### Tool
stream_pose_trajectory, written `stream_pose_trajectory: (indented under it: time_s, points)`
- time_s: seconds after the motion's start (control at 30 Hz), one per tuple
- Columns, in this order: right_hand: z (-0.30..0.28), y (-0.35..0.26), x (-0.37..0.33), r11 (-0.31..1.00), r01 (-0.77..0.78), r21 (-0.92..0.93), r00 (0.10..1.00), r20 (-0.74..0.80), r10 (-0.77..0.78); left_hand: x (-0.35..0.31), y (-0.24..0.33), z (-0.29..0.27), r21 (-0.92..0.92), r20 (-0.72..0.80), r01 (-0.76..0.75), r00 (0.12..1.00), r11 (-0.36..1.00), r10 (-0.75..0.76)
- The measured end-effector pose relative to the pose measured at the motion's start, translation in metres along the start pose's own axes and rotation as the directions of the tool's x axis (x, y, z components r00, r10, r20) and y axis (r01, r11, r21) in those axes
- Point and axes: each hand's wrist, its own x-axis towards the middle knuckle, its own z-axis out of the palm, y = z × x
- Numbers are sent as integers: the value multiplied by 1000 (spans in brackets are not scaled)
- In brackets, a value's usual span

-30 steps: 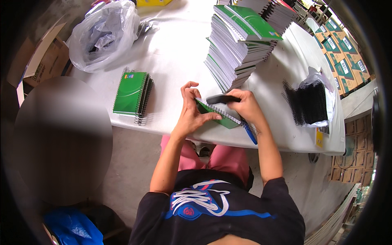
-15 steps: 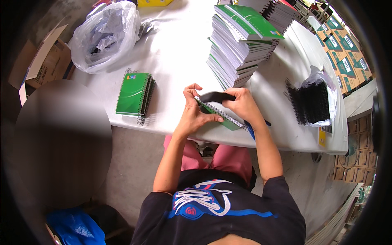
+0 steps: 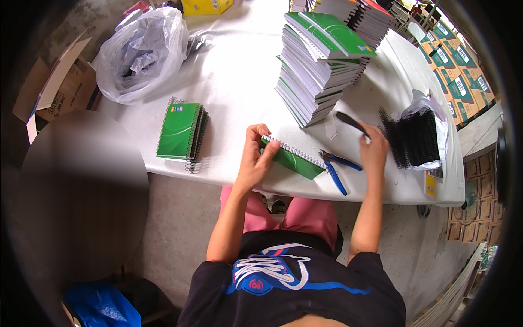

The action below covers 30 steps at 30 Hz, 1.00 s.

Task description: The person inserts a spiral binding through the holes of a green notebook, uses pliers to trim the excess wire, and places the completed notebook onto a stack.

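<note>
My left hand point(image 3: 256, 155) grips a green notebook point(image 3: 297, 163) at its left end, with the thumb over the wire coil along its upper edge. The notebook rests tilted on the table. To its right, my right hand point(image 3: 375, 148) is closed on a long black tool point(image 3: 351, 123), whose exact kind I cannot make out. Blue-handled wire cutters point(image 3: 336, 171) lie with their jaws near the notebook's right end and their handles apart. A small stack of green spiral notebooks point(image 3: 180, 131) sits to the left.
A tall stack of notebooks point(image 3: 313, 76) stands beyond my hands on the white table point(image 3: 239, 71). Black wire coils point(image 3: 417, 139) lie in a plastic wrapper at the right. A clear plastic bag point(image 3: 141, 54) and a cardboard box point(image 3: 68, 90) are at the left.
My right hand has moved right with the black tool, away from the notebook's coil. The wire cutters now show fully on the table. My left hand still holds the notebook.
</note>
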Motion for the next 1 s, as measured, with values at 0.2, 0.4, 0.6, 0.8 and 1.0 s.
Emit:
stream_pose_trajectory:
  time_s: [0.2, 0.4, 0.6, 0.8, 1.0]
  points:
    - [-21, -14, -46, 984, 115, -139, 993, -9, -117, -8, 35, 7, -57, -325, -51, 945, 997, 29]
    - [12, -51, -96, 964, 147, -221, 986, 108, -126, -15, 57, 13, 280, -403, -204, 862, 938, 308]
    - [-23, -135, -83, 850, 183, 494, 964, 80, -254, -19, 66, 9, 468, -380, -278, 794, 839, 475]
    - [-34, -168, -67, 863, 423, 277, 902, -38, -430, -21, 70, 9, 454, -358, -339, 777, 824, 518]
    - [-33, -170, -66, 827, 453, 334, 875, 12, -484, -20, 73, 10, 537, -271, -406, 747, 739, 607]
